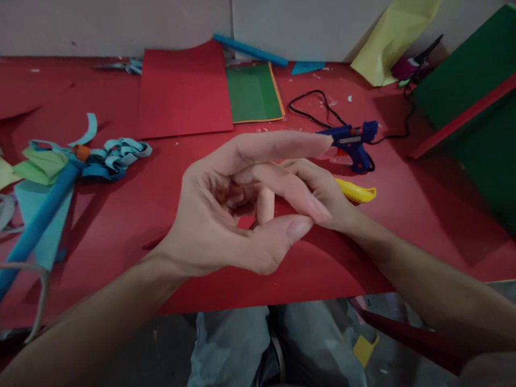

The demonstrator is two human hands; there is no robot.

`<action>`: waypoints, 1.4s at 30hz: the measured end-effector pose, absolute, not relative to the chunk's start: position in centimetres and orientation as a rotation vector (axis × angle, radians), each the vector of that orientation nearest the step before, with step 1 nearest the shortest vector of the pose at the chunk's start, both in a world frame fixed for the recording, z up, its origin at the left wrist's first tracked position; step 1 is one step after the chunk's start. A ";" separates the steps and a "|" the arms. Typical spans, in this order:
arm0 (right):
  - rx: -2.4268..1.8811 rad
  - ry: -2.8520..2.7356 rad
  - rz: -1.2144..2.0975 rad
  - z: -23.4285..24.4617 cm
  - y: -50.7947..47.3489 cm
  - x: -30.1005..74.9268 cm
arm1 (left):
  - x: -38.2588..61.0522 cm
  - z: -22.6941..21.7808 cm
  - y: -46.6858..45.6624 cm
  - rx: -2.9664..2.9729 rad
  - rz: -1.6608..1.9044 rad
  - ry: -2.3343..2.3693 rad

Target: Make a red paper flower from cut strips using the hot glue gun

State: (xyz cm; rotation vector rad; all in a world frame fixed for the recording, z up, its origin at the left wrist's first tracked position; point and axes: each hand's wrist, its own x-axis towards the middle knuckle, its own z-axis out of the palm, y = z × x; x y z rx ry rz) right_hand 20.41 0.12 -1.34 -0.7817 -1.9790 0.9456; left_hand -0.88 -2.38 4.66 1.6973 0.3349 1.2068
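My left hand point(226, 204) is raised over the red table point(193, 293). Its thumb and middle fingertips come together in a pinch, while the index finger reaches straight out to the right. Nothing shows between those tips. Behind it is my right hand point(322, 185), with bent fingers; the left hand hides their tips and whatever they may hold. Just beyond the right wrist lies a yellow plastic tool point(358, 192), partly covered. Farther back rests a blue hot glue gun point(350, 142), with a black cord point(310, 94) looping behind it.
Red sheets point(183, 91) and green sheets point(256, 91) lie at the back beside a blue paper tube point(250, 50). Scissors point(129, 65) are at the back left. A blue paper craft with curled strips point(116, 158) occupies the left. A green board point(471, 91) stands at right.
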 end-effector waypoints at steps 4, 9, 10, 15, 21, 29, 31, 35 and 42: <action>-0.810 -1.966 0.941 -1.5 0.1 20.3 | -0.8 4.4 -2.3 1.627 1.250 0.311; -0.808 -1.946 0.996 -1.2 0.0 20.2 | -0.8 4.4 -2.5 1.525 1.223 0.297; -0.820 -1.946 1.007 -1.1 0.0 20.2 | -0.7 4.5 -2.5 1.493 1.232 0.323; -0.825 -1.939 0.997 -1.0 -0.2 20.1 | -0.6 4.5 -2.7 1.437 1.257 0.371; -0.858 -1.938 0.963 -1.3 -0.2 20.0 | -0.5 4.4 -2.9 1.407 1.243 0.409; -0.858 -1.996 0.940 -0.8 -0.1 20.2 | -0.4 5.3 -3.2 1.340 1.285 0.396; -0.801 -2.008 0.894 -1.0 0.2 20.3 | -0.5 5.4 -3.3 1.336 1.296 0.421; -0.777 -2.019 0.898 -1.3 0.5 20.5 | -0.5 5.6 -3.4 1.346 1.324 0.418; -0.760 -2.011 0.895 -1.5 0.5 20.4 | -0.4 5.6 -3.2 1.357 1.349 0.400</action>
